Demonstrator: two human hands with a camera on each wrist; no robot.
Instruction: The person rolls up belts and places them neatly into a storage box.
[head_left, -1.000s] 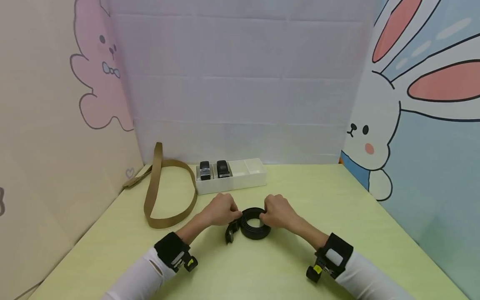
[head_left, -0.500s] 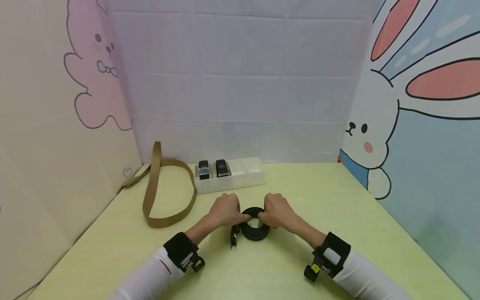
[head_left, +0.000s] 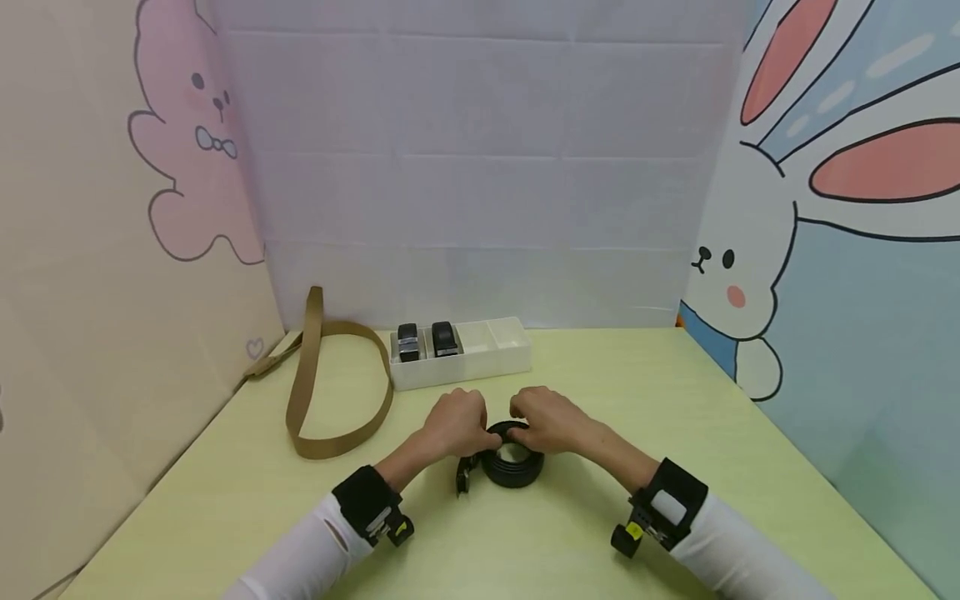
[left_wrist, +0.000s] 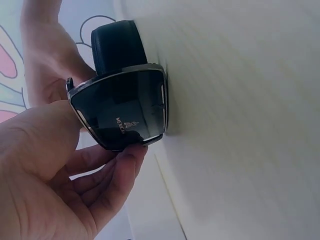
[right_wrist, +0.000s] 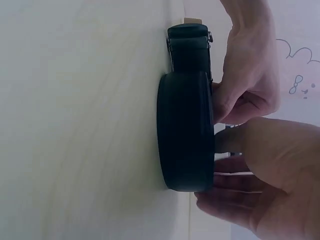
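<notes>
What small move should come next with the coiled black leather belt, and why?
Probably tuck the glossy black buckle against the coiled black leather belt: it juts loose at the coil's left, held by the left hand, while the right hand steadies the coil.

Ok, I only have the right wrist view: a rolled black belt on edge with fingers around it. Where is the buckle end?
Observer: The buckle sticks out of the coiled black belt toward the left hand, whose fingers curl round it in the left wrist view.
Operator: Is my right hand on the roll itself?
Observer: Yes, in the head view the right hand lies over the far rim of the coil, fingers curled on it.
Operator: Anything else on the table?
Observer: A tan belt lies looped at the far left.
Operator: And behind the hands?
Observer: A white divided tray holds two rolled black belts in its left compartments.
</notes>
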